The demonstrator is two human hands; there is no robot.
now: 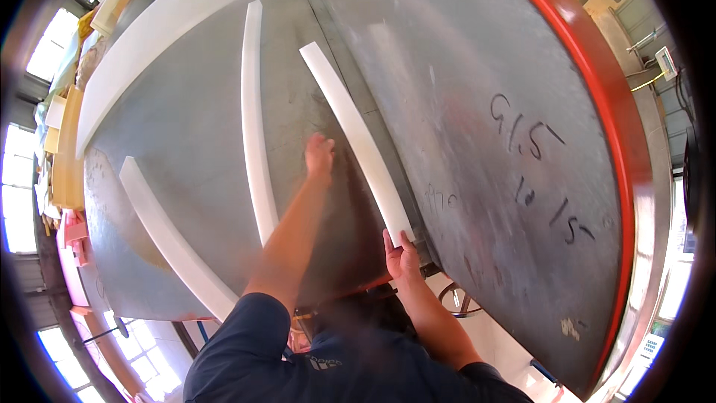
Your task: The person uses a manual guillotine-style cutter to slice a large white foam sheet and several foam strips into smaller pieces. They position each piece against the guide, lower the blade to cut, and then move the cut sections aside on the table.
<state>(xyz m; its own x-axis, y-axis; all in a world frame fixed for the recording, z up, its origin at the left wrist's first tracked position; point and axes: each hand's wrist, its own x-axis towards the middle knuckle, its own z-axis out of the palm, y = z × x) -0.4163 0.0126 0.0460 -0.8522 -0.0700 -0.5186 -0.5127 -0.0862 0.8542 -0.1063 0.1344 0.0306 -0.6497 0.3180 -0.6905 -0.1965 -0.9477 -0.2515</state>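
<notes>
My right hand (403, 256) grips the near end of a long white foam-like strip (356, 137), thumb on one side and fingers on the other. The strip runs away from me along the seam of a grey metal table (201, 119). My left hand (319, 154) hovers or rests over the tabletop between that strip and another white strip (254, 119) to its left. Its fingers look curled but are blurred, so whether they hold anything is unclear. My left forearm crosses in front of that second strip's near end.
Another white strip (175, 242) lies at the near left, and a wide white slab (160, 26) at the far left. The right-hand metal surface (492, 149) carries dark handwriting and ends at a raised red edge (589, 60). Yellowish blocks (68, 153) stand beyond the left edge.
</notes>
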